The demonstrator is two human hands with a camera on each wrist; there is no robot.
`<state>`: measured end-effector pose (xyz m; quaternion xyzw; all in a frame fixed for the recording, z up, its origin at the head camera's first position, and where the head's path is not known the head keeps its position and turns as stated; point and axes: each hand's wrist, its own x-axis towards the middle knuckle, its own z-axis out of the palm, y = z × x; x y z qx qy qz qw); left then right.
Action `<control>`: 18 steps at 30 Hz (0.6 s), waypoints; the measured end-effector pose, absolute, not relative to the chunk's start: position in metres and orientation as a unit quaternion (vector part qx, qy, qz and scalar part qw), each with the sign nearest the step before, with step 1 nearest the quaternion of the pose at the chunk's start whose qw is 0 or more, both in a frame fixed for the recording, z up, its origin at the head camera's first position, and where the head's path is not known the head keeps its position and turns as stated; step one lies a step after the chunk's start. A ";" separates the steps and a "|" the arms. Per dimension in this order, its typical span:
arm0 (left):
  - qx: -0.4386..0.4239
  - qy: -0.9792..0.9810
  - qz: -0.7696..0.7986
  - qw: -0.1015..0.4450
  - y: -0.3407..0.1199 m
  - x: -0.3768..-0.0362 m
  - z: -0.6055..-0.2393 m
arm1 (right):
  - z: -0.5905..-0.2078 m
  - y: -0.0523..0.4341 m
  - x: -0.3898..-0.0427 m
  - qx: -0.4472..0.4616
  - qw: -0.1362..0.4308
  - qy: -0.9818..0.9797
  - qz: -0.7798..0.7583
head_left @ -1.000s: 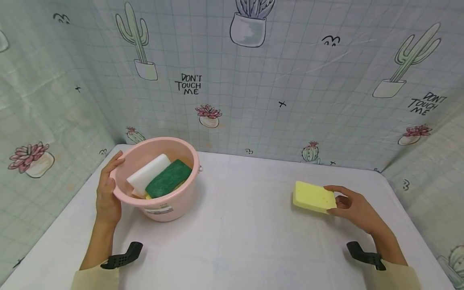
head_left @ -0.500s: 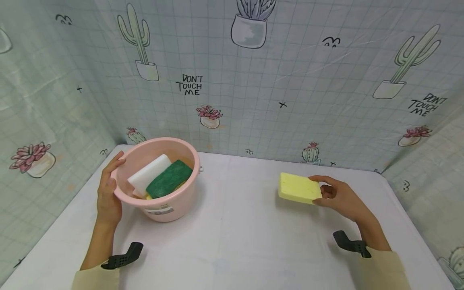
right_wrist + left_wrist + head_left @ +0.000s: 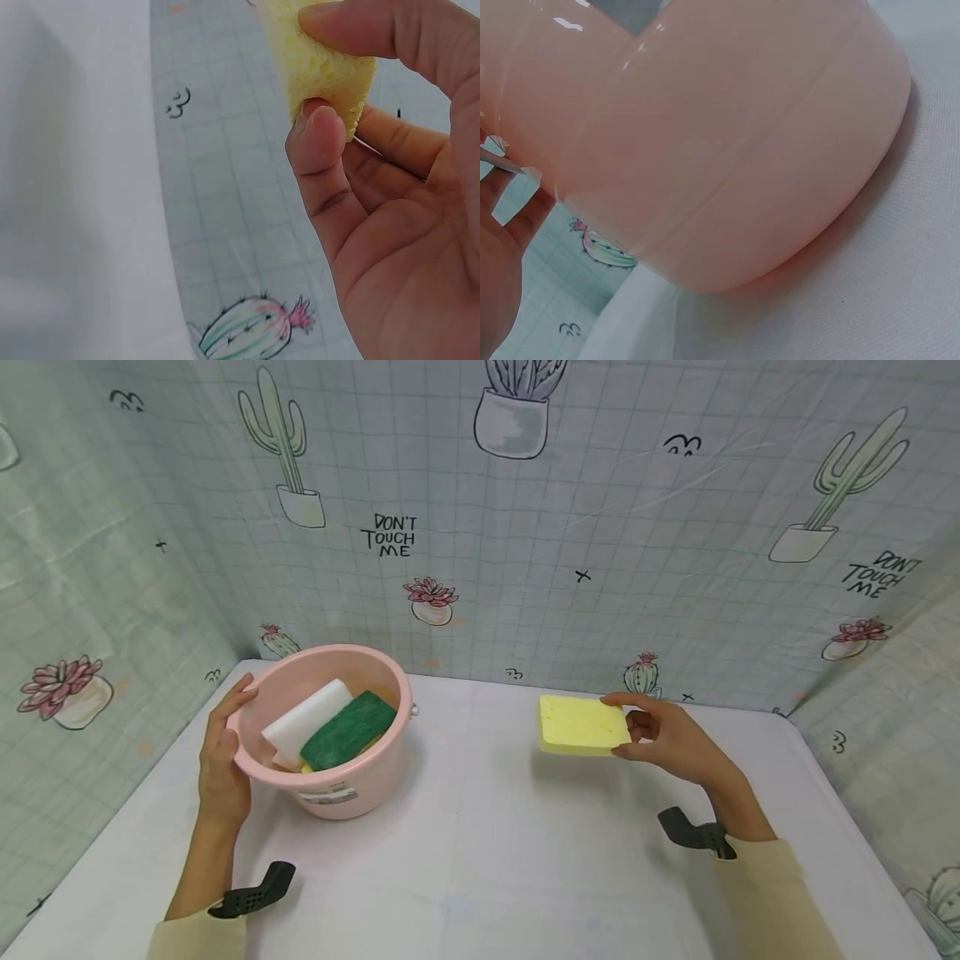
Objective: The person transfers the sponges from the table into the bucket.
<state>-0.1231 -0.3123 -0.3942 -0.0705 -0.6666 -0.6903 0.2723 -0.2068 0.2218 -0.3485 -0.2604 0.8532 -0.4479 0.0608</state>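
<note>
My left hand (image 3: 225,768) holds the left side of a pink bucket (image 3: 378,783), its fingers at the rim. In the left wrist view the bucket's wall (image 3: 727,142) fills most of the picture, and the left hand (image 3: 499,277) shows at the left edge. Inside the bucket lie a white sponge block (image 3: 306,720) and a green scouring pad (image 3: 349,730), with bits of yellow beneath. To the right, my right hand (image 3: 675,739) pinches the right end of a yellow sponge (image 3: 579,725) between thumb and fingers, above its shadow on the table.
A white cloth covers the table (image 3: 480,868). Behind it and at both sides hangs a curtain (image 3: 517,568) printed with cacti and lettering. A small metal handle fitting (image 3: 415,709) juts from the bucket's right side. Each wrist carries a black band (image 3: 255,891).
The right hand has carried the yellow sponge leftward and farther from me, toward the middle of the table. The left hand and bucket have stayed in place.
</note>
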 end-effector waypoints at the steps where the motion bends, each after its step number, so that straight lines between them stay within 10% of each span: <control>1: -0.072 -0.665 -0.691 0.273 -0.312 -0.123 -0.394 | -0.347 0.219 -0.208 -0.264 0.061 0.851 -0.450; 18: -0.065 -0.672 -0.687 0.270 -0.313 -0.123 -0.394 | -0.315 0.173 -0.221 -0.336 0.058 0.821 -0.457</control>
